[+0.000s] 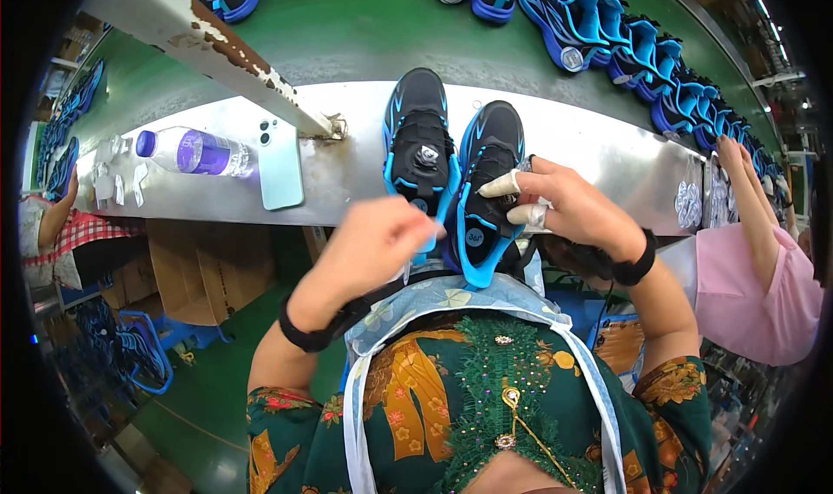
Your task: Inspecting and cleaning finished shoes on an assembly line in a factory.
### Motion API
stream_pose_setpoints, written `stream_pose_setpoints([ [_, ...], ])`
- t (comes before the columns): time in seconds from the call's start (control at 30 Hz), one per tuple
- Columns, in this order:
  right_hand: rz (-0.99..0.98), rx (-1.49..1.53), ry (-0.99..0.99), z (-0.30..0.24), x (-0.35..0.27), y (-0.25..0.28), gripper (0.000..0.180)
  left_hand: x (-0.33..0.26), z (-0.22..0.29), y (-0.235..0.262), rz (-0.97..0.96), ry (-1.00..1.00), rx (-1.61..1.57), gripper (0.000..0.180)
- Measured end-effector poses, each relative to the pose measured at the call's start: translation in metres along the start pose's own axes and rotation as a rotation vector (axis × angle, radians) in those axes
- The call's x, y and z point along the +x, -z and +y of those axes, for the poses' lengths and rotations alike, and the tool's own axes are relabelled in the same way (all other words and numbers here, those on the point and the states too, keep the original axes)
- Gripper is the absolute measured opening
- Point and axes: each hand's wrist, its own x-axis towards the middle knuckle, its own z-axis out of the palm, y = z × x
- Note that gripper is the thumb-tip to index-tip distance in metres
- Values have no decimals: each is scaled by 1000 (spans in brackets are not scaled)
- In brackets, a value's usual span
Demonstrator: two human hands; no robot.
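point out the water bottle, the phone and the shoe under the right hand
water bottle [195,151], head view, on its purple label
phone [280,169], head view, on the middle of its pale back
shoe [486,190], head view, on its black tongue
right hand [573,208], head view, on its back

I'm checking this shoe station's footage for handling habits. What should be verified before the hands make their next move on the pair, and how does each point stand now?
1. Right hand grips the right-side shoe at its tongue: ok.
2. Left hand has a firm hold on the left-side shoe: cannot tell, it is closed near the heel.
3. Both shoes rest on the metal ledge: not ok, the heels overhang its front edge.
4. Finger tape in place: ok.
5. Phone and water bottle lie apart from the shoes: ok.
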Motion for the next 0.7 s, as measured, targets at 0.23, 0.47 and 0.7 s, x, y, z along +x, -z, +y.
stream_pose_setpoints([
  [0.23, 525, -337, 11, 4, -11, -49, 31, 68, -16, -2, 265, -376, 218, 23],
  [0.47, 502, -315, -45, 5, -19, -53, 33, 65, -17, 2, 83, -274, -53, 28],
  [0.7, 466, -270, -8, 4, -14, -50, 29, 70, -27, 8, -12, -273, -88, 33],
])
